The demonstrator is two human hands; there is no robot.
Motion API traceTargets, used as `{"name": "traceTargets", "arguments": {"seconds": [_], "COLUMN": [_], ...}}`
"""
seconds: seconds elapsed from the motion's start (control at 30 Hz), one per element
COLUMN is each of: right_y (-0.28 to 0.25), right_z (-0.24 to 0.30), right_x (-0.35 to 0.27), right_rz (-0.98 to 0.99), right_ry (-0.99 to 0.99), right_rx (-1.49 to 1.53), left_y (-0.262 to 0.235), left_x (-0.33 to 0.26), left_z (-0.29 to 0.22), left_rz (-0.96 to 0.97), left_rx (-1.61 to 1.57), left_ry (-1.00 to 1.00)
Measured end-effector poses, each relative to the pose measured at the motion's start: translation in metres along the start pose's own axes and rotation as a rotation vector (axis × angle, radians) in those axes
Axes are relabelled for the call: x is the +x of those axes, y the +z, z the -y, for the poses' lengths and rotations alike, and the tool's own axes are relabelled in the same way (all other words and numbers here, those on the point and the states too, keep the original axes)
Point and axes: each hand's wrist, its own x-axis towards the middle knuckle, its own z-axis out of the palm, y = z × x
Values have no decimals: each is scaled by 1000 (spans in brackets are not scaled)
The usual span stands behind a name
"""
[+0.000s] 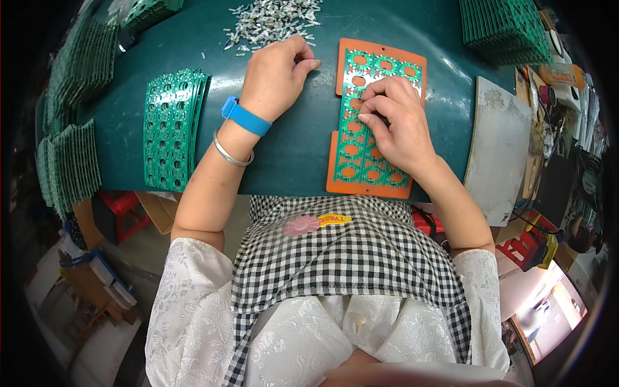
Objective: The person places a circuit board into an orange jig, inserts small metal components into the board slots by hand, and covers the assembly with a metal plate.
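Green boards (71,161) crowd the table's (284,161) left edge, and a flat stack (173,129) lies just left of your left forearm. Your left hand (274,77) is curled loosely below the pile of small parts (274,22), fingers pinched; what they hold is too small to tell. Bare table separates it from the orange tray (377,119) at the near edge, where your right hand (393,122) presses fingertips onto its green panel (361,145). A grey slab (500,148) overhangs the right edge.
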Motion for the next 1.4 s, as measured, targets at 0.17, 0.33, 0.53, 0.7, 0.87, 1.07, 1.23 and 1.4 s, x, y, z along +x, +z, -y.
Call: {"name": "traceTargets", "arguments": {"seconds": [0.17, 0.33, 0.53, 0.7, 0.87, 1.07, 1.23, 1.4], "right_y": [3, 5, 5, 8, 0, -11, -7, -16], "right_z": [-1, 3, 3, 1, 3, 25, 20, 29], "right_x": [-1, -2, -1, -3, 0, 11, 14, 9], "right_rz": [-23, -81, -33, -65, 9, -183, -327, -222], "right_ry": [-33, -109, -127, -132, -178, -187, -316, 86], "right_rx": [-15, -108, -84, -79, -101, 23, -64, 401], "left_y": [-2, -3, -9, -11, -13, -4, 12, 9], "left_x": [-3, -8, -17, -24, -28, -37, -53, -55], "left_z": [-4, -10, -17, -24, -31, -41, -55, -50], "left_rz": [-35, -3, 142, 157, 181, 258, 208, 221], "left_rx": [-72, -325, -608, -818, -921, -1186, -1404, -1324], "left_ry": [1, -67, -235, -301, -405, -475, -566, -409]}}
